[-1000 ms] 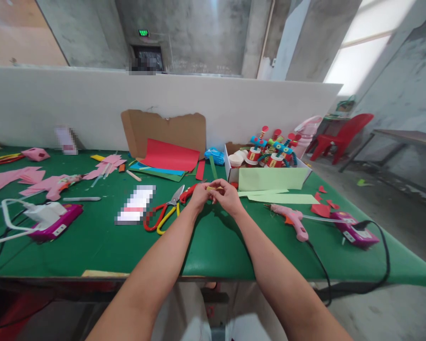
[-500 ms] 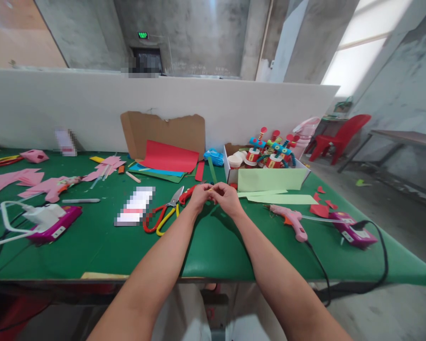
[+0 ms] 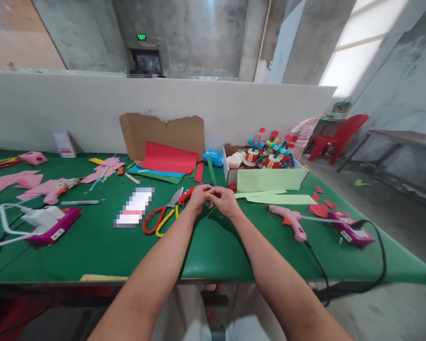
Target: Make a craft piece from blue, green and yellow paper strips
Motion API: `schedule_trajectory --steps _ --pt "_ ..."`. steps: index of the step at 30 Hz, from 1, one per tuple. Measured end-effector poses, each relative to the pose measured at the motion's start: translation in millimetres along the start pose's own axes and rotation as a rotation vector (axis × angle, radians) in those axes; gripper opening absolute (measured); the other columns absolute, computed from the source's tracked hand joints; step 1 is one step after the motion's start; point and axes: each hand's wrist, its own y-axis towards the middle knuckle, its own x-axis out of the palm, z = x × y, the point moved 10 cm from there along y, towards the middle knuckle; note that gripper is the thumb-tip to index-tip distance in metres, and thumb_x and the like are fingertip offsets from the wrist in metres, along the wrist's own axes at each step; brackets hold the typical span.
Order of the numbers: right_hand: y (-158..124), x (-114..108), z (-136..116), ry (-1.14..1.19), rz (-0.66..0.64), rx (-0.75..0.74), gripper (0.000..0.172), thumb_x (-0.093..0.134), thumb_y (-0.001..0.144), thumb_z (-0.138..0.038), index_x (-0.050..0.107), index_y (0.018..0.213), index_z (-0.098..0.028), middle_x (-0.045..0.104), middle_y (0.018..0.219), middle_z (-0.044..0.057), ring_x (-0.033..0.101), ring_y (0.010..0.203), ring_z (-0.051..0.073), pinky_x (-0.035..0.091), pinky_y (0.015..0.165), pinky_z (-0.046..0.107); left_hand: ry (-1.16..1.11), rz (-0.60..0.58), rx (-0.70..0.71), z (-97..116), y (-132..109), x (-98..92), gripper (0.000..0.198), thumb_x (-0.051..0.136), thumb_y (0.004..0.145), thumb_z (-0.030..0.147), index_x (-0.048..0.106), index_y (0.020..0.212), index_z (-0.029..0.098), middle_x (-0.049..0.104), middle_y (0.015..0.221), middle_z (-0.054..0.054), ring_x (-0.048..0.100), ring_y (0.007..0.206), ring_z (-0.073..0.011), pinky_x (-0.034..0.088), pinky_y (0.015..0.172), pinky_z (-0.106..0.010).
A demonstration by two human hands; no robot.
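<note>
My left hand point(image 3: 199, 198) and my right hand point(image 3: 224, 200) meet fingertip to fingertip above the green table point(image 3: 213, 260). Both have closed fingers, and whatever is pinched between them is too small or hidden to name. Beside my left hand lie a red-handled tool point(image 3: 186, 195) and scissors with one red and one yellow handle point(image 3: 167, 213). A green paper strip point(image 3: 212, 171) lies just beyond my hands. Pale green strips point(image 3: 280, 199) are to the right of my right hand, with a pink glue gun point(image 3: 289, 219) nearer me.
A white box point(image 3: 230, 175) holds cups and colourful figures point(image 3: 273, 156). Red paper point(image 3: 170, 158) leans by brown cardboard point(image 3: 163, 130). Purple power strips point(image 3: 55, 229) sit at both sides, cables trailing. Pink paper point(image 3: 28, 179) and another glue gun point(image 3: 53, 192) lie left.
My fingers have shifted and come closer together, and the small yellowish bit between them no longer shows. The view has moved slightly.
</note>
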Motion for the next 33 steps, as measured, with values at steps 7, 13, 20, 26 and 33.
schedule_trajectory --steps 7,13,20,26,33 --pt "0 -7 -2 -0.023 0.038 -0.004 0.021 0.064 0.071 -0.039 0.063 0.064 -0.019 0.055 0.046 -0.003 0.052 0.042 0.012 0.043 0.047 0.023 0.004 -0.001 0.007 -2 4 -1.8 0.018 0.063 0.050 0.027 0.062 0.061 0.013 0.052 0.047 0.003 0.041 0.040 -0.0070 0.029 0.041 -0.020" --pt "-2 -9 -3 -0.077 0.052 0.016 0.023 0.064 0.072 -0.042 0.063 0.064 -0.020 0.053 0.043 -0.005 0.045 0.034 0.010 0.035 0.039 0.022 0.004 -0.001 0.019 0 4 -3.0 0.016 0.061 0.049 0.022 0.062 0.060 0.012 0.053 0.050 0.002 0.042 0.046 -0.0071 0.031 0.046 -0.020" --pt "-1 -8 -13 -0.042 0.035 -0.066 0.027 0.055 0.079 -0.040 0.055 0.060 -0.020 0.050 0.047 -0.004 0.046 0.043 0.010 0.039 0.048 0.023 -0.008 -0.015 0.012 -3 4 -1.4 0.015 0.061 0.052 0.025 0.058 0.059 0.014 0.046 0.045 0.005 0.039 0.041 -0.0062 0.029 0.043 -0.020" --pt "0 -7 -13 -0.074 0.037 -0.080 0.033 0.051 0.082 -0.045 0.053 0.061 -0.020 0.048 0.049 -0.004 0.044 0.047 0.010 0.036 0.049 0.022 -0.019 -0.001 0.016 2 2 -0.7 0.019 0.063 0.050 0.028 0.048 0.052 0.016 0.043 0.044 0.006 0.037 0.042 -0.0057 0.028 0.044 -0.020" --pt "0 -5 -13 -0.084 0.024 -0.077 0.033 0.053 0.079 -0.047 0.052 0.058 -0.020 0.048 0.048 -0.004 0.043 0.046 0.010 0.034 0.045 0.022 -0.037 0.037 0.002 3 1 -2.9 0.016 0.060 0.047 0.025 0.047 0.049 0.017 0.044 0.044 0.006 0.037 0.043 -0.0060 0.029 0.044 -0.019"
